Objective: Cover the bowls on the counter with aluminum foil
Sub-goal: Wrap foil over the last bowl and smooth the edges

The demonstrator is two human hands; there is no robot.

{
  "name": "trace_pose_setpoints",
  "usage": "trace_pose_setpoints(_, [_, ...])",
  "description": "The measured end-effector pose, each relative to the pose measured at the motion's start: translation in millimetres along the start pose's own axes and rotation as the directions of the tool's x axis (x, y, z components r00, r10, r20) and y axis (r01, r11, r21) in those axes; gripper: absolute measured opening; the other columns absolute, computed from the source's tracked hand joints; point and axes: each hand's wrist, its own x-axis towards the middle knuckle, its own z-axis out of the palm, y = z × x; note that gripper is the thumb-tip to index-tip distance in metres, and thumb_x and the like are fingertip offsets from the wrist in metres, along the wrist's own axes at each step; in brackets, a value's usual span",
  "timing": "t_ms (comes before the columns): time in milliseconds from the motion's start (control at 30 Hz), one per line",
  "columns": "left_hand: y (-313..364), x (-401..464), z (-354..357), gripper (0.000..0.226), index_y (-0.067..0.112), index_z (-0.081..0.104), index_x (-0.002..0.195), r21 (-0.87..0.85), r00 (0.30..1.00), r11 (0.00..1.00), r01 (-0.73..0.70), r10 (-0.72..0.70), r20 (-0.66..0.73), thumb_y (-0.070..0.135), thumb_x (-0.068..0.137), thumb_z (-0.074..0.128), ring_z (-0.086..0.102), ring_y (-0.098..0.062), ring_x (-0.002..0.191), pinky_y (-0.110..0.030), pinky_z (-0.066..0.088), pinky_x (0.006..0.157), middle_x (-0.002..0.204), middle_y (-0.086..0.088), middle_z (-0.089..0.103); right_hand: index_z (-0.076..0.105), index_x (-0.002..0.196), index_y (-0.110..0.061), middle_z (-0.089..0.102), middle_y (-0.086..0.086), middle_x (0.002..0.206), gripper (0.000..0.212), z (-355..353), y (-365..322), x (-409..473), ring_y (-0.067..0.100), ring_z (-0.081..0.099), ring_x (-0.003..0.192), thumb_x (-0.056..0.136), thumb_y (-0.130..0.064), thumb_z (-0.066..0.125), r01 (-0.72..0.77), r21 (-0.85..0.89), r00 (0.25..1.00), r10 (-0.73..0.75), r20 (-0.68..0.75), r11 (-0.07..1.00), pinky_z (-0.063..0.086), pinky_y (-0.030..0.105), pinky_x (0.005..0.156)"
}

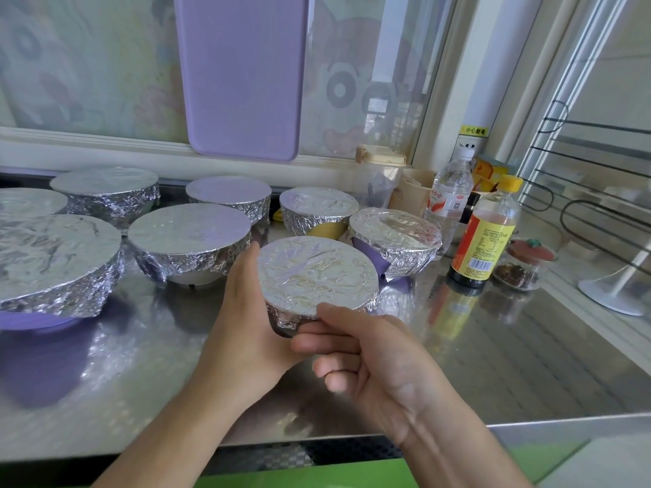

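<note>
Both hands are clamped on one small foil-covered bowl (317, 276) near the middle of the steel surface (510, 353): the left hand (246, 311) cups its side at about 9 o'clock with the palm against the foil skirt, and the right hand (359, 350) pinches the crimped foil edge at about 6 o'clock, fingers curled under the rim. The bowl is round, so it has no long axis; its flat foil top faces up, tipped slightly toward the camera. Whether its base touches the surface cannot be told. Seven more foil-covered bowls stand around it from 9 to 2 o'clock: a large purple bowl (53, 262) at 9 o'clock, a white bowl (190, 237) just beside the left hand at 10 o'clock, a far-left bowl (28, 202) cut by the frame edge, two back bowls (105, 188) and (229, 195) at 11 o'clock, a yellow bowl (317, 209) at 12 o'clock, and a tilted purple bowl (394, 237) at 2 o'clock, close beside the held one. At 3 o'clock stand a sauce bottle (484, 237) with a yellow cap and a clear water bottle (447, 199), both upright, with a small glass jar (521, 265) just beyond the sauce bottle. A purple cutting board (243, 75) leans against the window at 12 o'clock
</note>
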Motion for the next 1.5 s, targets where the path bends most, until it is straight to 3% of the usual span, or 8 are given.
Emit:
trace_pose_setpoints(267, [-1,1,1,0.135,0.024,0.009,0.166,0.001,1.0,1.0,0.005,-0.005,-0.008,0.078,0.055,0.064,0.022,-0.001,0.15,0.009,0.006,0.101,0.168,0.005,0.019,0.075,0.09,0.005,0.079,0.021,0.086,0.031,4,3,2,0.015,0.063,0.043,0.103,-0.021,0.063,0.005,0.045,1.0,-0.004,-0.013,0.999,0.046,0.02,0.036])
trace_pose_setpoints(433, [-3,1,0,0.139,0.026,0.012,0.165,-0.03,1.0,0.999,-0.015,0.016,0.004,0.074,0.055,0.082,0.029,-0.001,0.149,-0.008,0.021,0.116,0.165,0.009,0.026,0.077,0.082,0.004,0.075,0.02,0.075,0.039,-1,-2,-4,0.018,0.06,0.039,0.102,-0.027,0.063,0.03,-0.039,1.0,-0.03,0.004,0.999,0.045,0.022,0.034])
trace_pose_setpoints(500, [-2,1,-2,0.143,0.028,0.016,0.164,-0.073,1.0,0.997,0.003,-0.003,0.0,0.072,0.05,0.091,0.029,0.006,0.146,-0.001,0.02,0.109,0.163,0.015,0.027,0.075,0.068,0.002,0.066,0.019,0.059,0.044,-13,-10,-3,0.023,0.053,0.035,0.101,-0.025,0.063,0.158,-0.086,0.976,-0.169,-0.14,0.984,0.038,0.023,0.033])
trace_pose_setpoints(633, [0,-1,-4,0.144,0.037,0.016,0.162,-0.13,0.999,0.991,0.03,-0.028,0.016,0.063,0.047,0.098,0.028,0.009,0.145,-0.016,0.023,0.115,0.161,0.023,0.027,0.065,0.071,-0.002,0.045,0.009,0.054,0.034,-47,-32,19,0.019,0.034,0.041,0.099,-0.021,0.063,0.325,-0.236,0.822,-0.397,-0.408,0.916,0.022,0.025,0.041])
trace_pose_setpoints(867, [1,-1,-6,0.139,0.042,0.016,0.161,-0.181,0.996,0.981,0.074,-0.062,0.07,0.048,0.053,0.102,0.029,0.032,0.126,0.011,0.022,0.093,0.148,0.032,0.037,0.053,0.064,-0.011,0.031,0.005,0.056,0.034,-51,-29,44,0.015,0.021,0.046,0.097,-0.015,0.056,0.221,-0.346,0.902,-0.326,-0.282,0.912,0.01,0.026,0.051])
trace_pose_setpoints(967, [0,-2,-7,0.139,0.044,0.013,0.161,-0.192,0.995,0.978,0.082,-0.069,0.071,0.045,0.055,0.102,0.029,0.034,0.125,0.01,0.023,0.095,0.151,0.03,0.037,0.05,0.063,-0.011,0.03,0.001,0.052,0.036,-52,-26,44,0.014,0.02,0.043,0.099,-0.013,0.055,0.244,-0.354,0.891,-0.352,-0.286,0.903,0.014,0.02,0.046])
trace_pose_setpoints(1200, [1,-4,-7,0.148,0.048,0.005,0.159,-0.238,0.994,0.97,0.046,-0.022,0.105,0.059,0.046,0.099,0.027,0.009,0.145,-0.021,0.026,0.118,0.16,0.025,0.018,0.059,0.06,-0.007,0.036,0.008,0.053,0.039,-49,-23,35,0.016,0.024,0.042,0.098,-0.013,0.057,0.281,-0.484,0.871,-0.432,-0.235,0.829,0.018,0.021,0.045])
trace_pose_setpoints(1500, [2,-3,-2,0.136,0.04,0.012,0.157,-0.304,0.997,0.95,0.066,-0.053,0.051,0.03,0.055,0.102,0.043,0.029,0.119,0.007,0.032,0.09,0.137,0.038,0.039,0.065,0.063,-0.004,0.05,0.015,0.053,0.038,-42,-11,20,0.02,0.033,0.039,0.099,-0.012,0.057,0.272,-0.365,0.908,-0.363,-0.208,0.89,0.025,0.024,0.042])
